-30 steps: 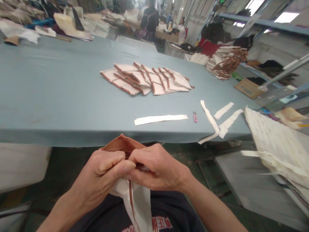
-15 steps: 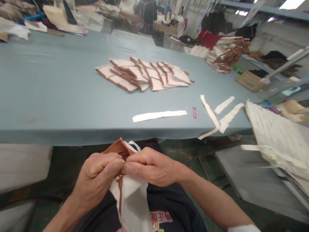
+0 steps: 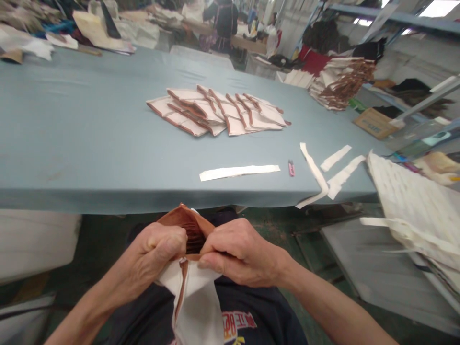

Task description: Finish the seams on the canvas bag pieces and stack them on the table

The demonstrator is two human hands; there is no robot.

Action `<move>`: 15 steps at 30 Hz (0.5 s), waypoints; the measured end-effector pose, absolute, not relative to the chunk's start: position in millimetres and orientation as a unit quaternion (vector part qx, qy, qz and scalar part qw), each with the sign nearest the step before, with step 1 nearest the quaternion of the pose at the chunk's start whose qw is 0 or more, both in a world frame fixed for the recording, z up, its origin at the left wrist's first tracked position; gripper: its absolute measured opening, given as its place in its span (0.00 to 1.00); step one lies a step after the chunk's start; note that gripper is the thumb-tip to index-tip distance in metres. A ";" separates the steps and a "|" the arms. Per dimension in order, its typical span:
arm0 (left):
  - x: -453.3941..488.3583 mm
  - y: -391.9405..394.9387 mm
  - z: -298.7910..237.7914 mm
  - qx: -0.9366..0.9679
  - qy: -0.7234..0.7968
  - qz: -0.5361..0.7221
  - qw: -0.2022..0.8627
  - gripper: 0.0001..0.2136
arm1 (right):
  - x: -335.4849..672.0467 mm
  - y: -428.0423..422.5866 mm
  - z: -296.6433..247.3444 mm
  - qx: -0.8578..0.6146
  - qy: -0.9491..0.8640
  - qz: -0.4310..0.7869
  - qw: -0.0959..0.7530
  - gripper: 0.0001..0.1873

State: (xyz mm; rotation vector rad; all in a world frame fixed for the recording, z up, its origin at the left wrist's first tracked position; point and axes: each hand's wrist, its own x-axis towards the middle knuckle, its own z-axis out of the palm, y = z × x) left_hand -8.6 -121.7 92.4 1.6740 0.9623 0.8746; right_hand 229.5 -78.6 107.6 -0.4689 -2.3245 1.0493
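Note:
Both my hands grip one cream cloth piece with brown trim over my lap, below the table's front edge. My left hand is closed on its left side and my right hand pinches its right side. Between them the brown folded top gapes open and stands up. The cream part hangs down over my dark shirt. On the grey-blue table lies a fanned pile of similar cream and brown pieces.
A long cream strip, a small pink tool and several shorter cream strips lie near the front edge. Stacked pieces sit far right, cream fabric at my right. A person stands in the background.
My hands have drawn slightly apart, spreading the brown top of the piece open. The small white loop seen above my fingers half a second ago is tucked out of sight.

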 end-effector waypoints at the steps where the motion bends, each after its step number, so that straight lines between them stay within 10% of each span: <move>1: -9.6 -121.7 95.0 0.693 0.391 0.351 0.495 0.24 | 228.9 -77.9 107.6 -0.167 -0.867 0.384 0.271 0.20; 15: -20.8 -157.1 98.1 0.727 0.474 0.229 0.442 0.22 | 221.6 -89.8 106.1 -0.123 -0.917 0.232 0.300 0.19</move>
